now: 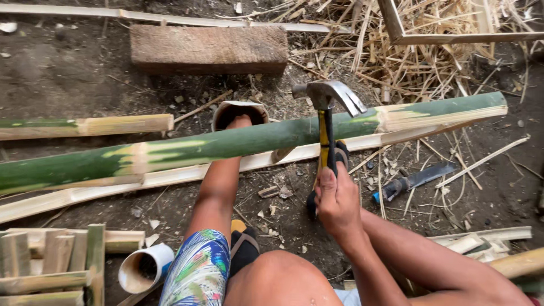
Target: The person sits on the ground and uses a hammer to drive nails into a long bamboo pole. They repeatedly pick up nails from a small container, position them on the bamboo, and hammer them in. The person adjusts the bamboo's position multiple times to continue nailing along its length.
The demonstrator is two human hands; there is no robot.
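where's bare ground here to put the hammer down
Bare dirt lies left of the wooden block, above the short bamboo piece. A smaller patch sits between the knife and the long bamboo pole. The straw pile and stacked bamboo offcuts are crowded.

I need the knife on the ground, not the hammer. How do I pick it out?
Start at the long green bamboo pole lying across the dirt. Go below its right half, just right of the right hand gripping the yellow-handled claw hammer. The dark-bladed knife with a blue-tipped black handle lies flat among pale splinters, the only metal blade there.
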